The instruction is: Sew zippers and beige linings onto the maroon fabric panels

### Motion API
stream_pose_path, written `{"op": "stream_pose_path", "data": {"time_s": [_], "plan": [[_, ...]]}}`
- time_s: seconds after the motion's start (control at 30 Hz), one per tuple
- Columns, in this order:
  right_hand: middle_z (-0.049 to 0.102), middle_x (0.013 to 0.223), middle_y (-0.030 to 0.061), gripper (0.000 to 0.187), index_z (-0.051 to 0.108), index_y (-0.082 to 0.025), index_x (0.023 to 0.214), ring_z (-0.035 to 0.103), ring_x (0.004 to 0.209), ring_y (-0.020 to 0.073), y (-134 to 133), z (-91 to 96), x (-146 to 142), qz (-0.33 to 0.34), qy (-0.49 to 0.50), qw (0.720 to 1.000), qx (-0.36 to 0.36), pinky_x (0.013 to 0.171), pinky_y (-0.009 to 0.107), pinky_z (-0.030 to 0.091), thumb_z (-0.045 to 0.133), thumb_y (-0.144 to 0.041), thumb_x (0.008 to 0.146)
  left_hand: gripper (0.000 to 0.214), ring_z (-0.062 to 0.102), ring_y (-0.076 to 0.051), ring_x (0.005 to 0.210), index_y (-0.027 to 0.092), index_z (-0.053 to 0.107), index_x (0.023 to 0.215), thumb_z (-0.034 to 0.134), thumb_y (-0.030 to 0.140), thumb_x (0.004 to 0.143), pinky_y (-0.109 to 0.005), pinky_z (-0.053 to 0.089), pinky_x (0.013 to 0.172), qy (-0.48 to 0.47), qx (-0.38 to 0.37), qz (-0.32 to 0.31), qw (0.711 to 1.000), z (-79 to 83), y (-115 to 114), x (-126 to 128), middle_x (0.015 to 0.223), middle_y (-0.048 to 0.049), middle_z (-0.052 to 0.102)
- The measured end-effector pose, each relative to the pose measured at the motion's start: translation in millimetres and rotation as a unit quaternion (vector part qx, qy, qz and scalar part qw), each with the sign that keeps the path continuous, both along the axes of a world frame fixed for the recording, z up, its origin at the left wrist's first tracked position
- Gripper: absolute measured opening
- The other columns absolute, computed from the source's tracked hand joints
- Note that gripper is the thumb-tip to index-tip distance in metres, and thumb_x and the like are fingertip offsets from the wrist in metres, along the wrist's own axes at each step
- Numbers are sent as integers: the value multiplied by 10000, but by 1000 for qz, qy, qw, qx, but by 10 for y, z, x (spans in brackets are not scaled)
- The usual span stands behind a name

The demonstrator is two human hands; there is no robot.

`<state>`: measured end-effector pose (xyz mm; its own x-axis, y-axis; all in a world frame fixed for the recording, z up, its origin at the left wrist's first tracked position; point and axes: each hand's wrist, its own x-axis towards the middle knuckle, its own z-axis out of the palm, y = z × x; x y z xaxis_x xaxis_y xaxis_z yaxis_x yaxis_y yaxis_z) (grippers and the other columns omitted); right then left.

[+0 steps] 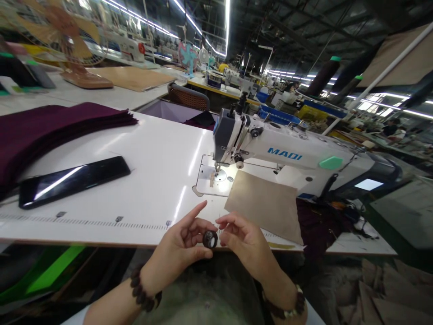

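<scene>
Between the thumb and fingers of my left hand (184,239) is a small round bobbin (210,239), dark around its rim with a pale, shiny spot. The left index finger points up, away from it. Close beside the bobbin, my right hand (245,239) has its thumb and fingers curled together; whatever they pinch, perhaps a thread, is too fine to see. Both hands are over the front edge of the white table (158,180). Just beyond them stands a white sewing machine (270,146), and a flat beige fabric piece (265,203) lies in front of its arm.
A black phone (74,180) lies on the left, in front of stacked maroon fabric (67,126). Dark maroon cloth (321,225) is bunched at right, above beige fabric pieces (389,293) below table level. An orange fan (71,40) stands on the table behind.
</scene>
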<state>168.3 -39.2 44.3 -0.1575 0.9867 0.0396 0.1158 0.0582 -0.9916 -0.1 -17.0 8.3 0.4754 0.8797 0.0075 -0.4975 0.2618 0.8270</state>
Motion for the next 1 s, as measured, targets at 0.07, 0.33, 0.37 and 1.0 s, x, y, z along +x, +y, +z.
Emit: {"op": "stream_pose_path", "data": {"time_s": [0.07, 0.33, 0.37, 1.0], "plan": [[524, 791, 2, 166, 624, -183, 860, 499, 672, 102, 19, -4, -20, -3, -10, 1000, 6, 620, 223, 444, 630, -288, 732, 779, 586, -120, 793, 297, 454, 1258, 739, 7, 593, -212, 470, 726, -7, 2, -4, 1000, -10, -3, -3, 893, -15, 632], [514, 700, -6, 84, 581, -161, 695, 501, 660, 111, 42, 0, -96, -15, -22, 999, 18, 601, 222, 416, 617, -232, 720, 754, 584, -113, 769, 314, 480, 1232, 740, -1, 598, -210, 476, 706, -23, 1, -23, 999, -36, -39, -21, 900, -7, 629], [510, 688, -8, 92, 570, -160, 676, 494, 651, 108, 42, 7, -99, -16, -31, 999, 26, 596, 218, 406, 603, -226, 730, 754, 582, -111, 761, 310, 482, 1232, 741, 0, 596, -208, 475, 699, -21, -2, -22, 1000, -33, -43, -24, 899, -9, 628], [457, 663, -20, 136, 497, -172, 661, 437, 615, 99, 110, 36, -107, -109, -105, 979, 137, 562, 218, 360, 526, -214, 787, 287, 622, -140, 804, 173, 695, 933, 779, 226, 663, -209, 463, 755, -115, -154, -104, 976, 15, -177, -93, 931, -70, 672]]}}
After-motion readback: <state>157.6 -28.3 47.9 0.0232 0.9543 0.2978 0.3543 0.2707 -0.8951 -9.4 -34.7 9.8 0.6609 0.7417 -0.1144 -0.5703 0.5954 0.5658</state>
